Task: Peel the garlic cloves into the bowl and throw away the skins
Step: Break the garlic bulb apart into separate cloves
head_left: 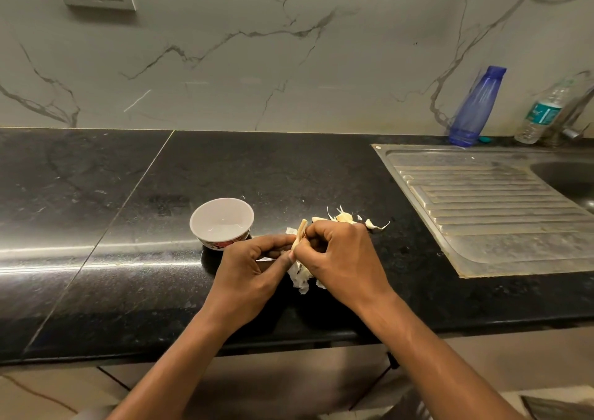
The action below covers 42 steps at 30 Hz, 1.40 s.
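A small white bowl (221, 222) with a red pattern outside stands on the black counter, and nothing shows inside it. Just right of it, my left hand (254, 268) and my right hand (340, 255) meet over the counter and pinch one garlic clove (299, 234) between their fingertips; a strip of skin sticks up from it. White papery skins (300, 278) lie under and between the hands. Behind my right hand lie a few unpeeled cloves (345, 217) and a loose piece (371, 224).
A steel sink with a ribbed drainboard (488, 201) takes up the counter's right side. A blue bottle (475, 107) and a clear plastic bottle (543, 114) stand against the marble wall behind it. The counter's front edge (193, 349) runs just below my wrists.
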Each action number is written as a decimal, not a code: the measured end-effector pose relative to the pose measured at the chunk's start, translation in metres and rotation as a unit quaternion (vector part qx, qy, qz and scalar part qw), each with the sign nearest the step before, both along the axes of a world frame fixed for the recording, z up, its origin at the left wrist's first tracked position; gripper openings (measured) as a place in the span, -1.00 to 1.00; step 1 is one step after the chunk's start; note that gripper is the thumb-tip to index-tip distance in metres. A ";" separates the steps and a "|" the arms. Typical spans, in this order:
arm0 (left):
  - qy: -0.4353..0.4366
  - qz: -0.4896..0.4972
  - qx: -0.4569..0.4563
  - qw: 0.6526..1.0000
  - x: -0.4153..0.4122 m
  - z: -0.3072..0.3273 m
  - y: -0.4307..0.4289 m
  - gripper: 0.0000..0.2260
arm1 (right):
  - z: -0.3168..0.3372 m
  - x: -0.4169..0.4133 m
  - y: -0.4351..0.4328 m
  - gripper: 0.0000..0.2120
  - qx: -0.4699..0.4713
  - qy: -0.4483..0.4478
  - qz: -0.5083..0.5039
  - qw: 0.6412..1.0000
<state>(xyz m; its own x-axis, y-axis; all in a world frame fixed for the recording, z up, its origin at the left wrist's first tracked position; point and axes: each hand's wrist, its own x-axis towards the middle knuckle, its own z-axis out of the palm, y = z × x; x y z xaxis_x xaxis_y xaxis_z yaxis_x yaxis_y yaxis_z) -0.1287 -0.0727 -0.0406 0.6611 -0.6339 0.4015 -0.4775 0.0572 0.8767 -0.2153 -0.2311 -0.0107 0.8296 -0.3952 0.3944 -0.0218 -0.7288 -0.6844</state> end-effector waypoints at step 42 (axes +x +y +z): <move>0.081 0.075 -0.038 0.993 0.004 -0.005 -0.004 -0.81 | -0.003 -0.013 -0.030 -0.87 0.310 -0.068 -0.071 0.946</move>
<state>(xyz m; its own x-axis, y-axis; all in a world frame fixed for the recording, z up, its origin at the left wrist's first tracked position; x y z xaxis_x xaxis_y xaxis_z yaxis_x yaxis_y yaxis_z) -0.1243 -0.0765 -0.0452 0.8059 -0.4945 0.3255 -0.3393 0.0648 0.9385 -0.2285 -0.2606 -0.0139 0.7091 -0.6893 0.1485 0.0288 -0.1822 -0.9828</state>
